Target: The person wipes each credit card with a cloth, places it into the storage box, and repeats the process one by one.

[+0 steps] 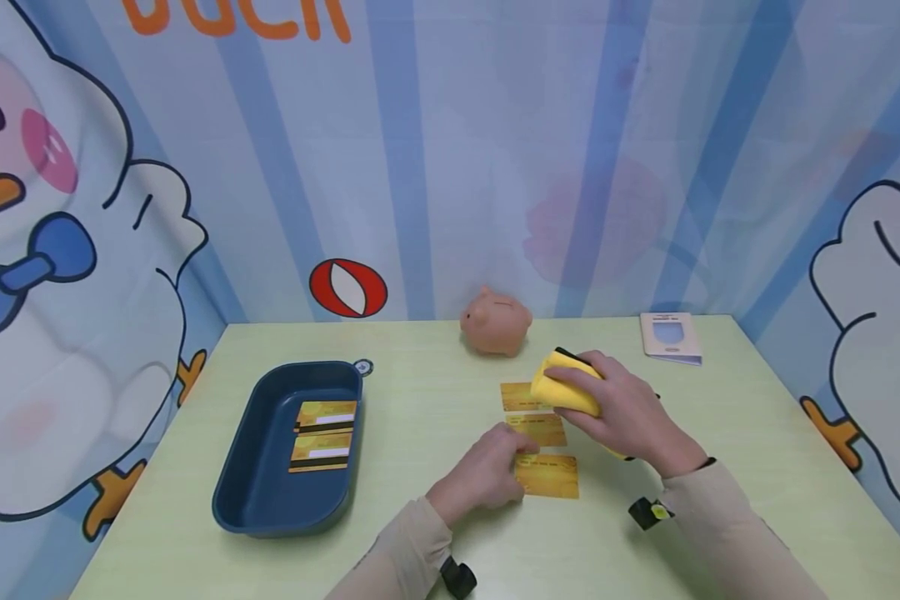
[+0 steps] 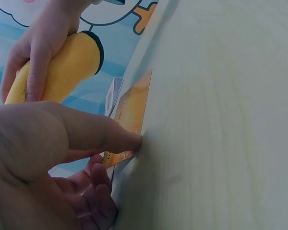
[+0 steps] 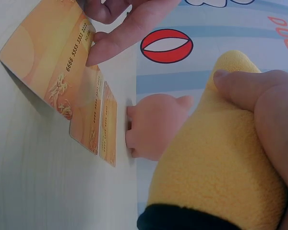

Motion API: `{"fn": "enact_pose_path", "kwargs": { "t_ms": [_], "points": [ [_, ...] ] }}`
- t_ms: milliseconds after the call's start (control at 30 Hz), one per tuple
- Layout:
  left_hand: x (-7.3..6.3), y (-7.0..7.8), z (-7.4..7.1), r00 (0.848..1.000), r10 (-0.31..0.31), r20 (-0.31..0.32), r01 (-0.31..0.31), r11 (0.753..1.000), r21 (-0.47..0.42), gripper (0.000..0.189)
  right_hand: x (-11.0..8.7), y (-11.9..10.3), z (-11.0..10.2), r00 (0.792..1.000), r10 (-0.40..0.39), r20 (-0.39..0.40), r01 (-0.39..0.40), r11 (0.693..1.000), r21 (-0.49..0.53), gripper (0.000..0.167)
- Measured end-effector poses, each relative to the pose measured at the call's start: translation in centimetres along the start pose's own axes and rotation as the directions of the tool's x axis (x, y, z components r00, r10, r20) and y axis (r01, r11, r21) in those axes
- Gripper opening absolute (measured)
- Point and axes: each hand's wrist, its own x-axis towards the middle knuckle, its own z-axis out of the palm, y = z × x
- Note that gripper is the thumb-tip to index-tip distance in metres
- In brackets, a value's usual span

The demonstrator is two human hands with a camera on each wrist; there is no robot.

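Observation:
My right hand (image 1: 630, 408) grips a folded yellow cloth (image 1: 566, 382) with a black edge, held above the far end of a column of gold bank cards. My left hand (image 1: 487, 467) pinches the left edge of the nearest bank card (image 1: 549, 477), thumb and fingers at its corner. That bank card (image 3: 50, 57) looks tilted up off the table in the right wrist view, with shadow under it. Beyond it lie the middle bank card (image 1: 538, 431) and the far bank card (image 1: 516, 397), the latter partly hidden by the cloth.
A dark blue tray (image 1: 243, 467) at the left contains two gold cards (image 1: 321, 451), stripe side up. A pink piggy bank (image 1: 497, 323) stands at the back. A pale booklet (image 1: 671, 335) lies at the back right, and a small round object (image 1: 363, 367) touches the tray's corner.

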Motion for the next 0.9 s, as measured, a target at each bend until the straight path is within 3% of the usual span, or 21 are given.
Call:
{"fn": "enact_pose_path", "kwargs": {
  "t_ms": [233,467,567,667,767,900],
  "points": [
    [-0.5,0.2,0.3,1.0,-0.025,-0.016,0.024,0.999,-0.02,0.058,-0.1,-0.1,0.1,1.0,-0.005,0.006,0.005,1.0,0.0,0.054],
    [-0.5,-0.1,0.2,1.0,0.007,-0.022,-0.007,1.0,-0.008,0.057,0.1,0.0,0.1,1.0,-0.008,-0.004,0.008,1.0,-0.005,0.054],
    [-0.5,-0.3,0.2,1.0,0.006,-0.025,-0.006,0.999,-0.033,0.058,0.0,0.0,0.1,1.0,-0.007,-0.008,0.007,1.0,-0.004,0.055],
    [-0.5,-0.7,0.1,1.0,-0.01,-0.018,0.008,0.993,-0.117,0.06,-0.1,0.0,0.0,1.0,-0.005,-0.009,0.005,1.0,-0.002,0.055],
    [-0.6,-1.0,-0.3,0.999,-0.041,0.003,0.04,0.965,-0.26,0.061,-0.1,-0.1,0.0,1.0,0.003,-0.005,-0.003,1.0,-0.002,0.055],
    [-0.8,-1.3,-1.0,0.996,-0.078,0.032,0.084,0.89,-0.448,0.056,0.0,-0.1,-0.1,1.0,0.007,-0.009,-0.007,1.0,-0.004,0.055]
  ]
}}
